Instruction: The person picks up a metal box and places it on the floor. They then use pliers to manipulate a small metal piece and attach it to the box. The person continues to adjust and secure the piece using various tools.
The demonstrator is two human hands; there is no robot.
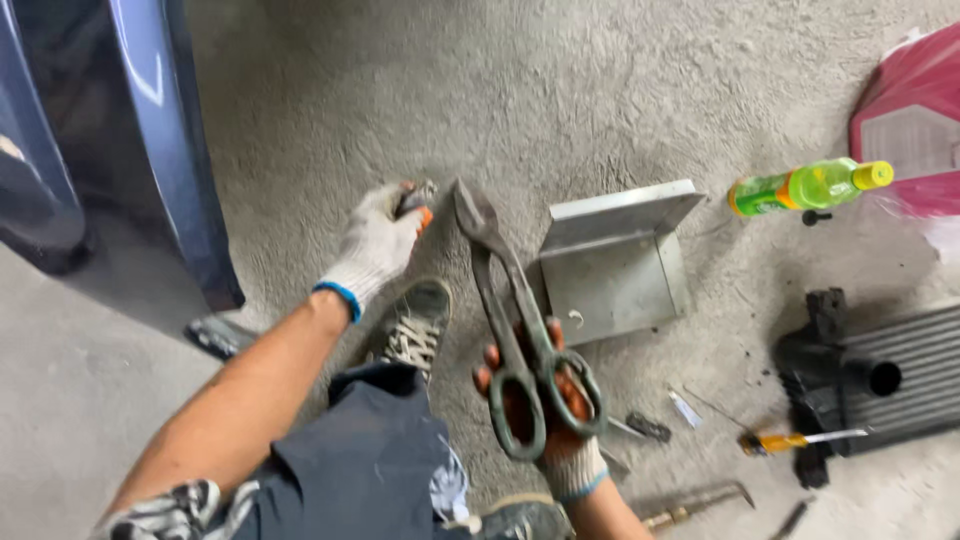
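Our left hand (380, 240) reaches out over the concrete floor (560, 90), fingers pinched on a small metal scrap (418, 194). Our right hand (545, 400) grips the closed tin snips (510, 310), blades up. Just right lies the folded metal sheet (610, 260); we judge cutting underway, next needing snips lined up.

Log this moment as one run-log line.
left hand: gripping small grey object, unclear | right hand: holding tin snips, blades shut, pointing away | bent metal sheet: on concrete floor
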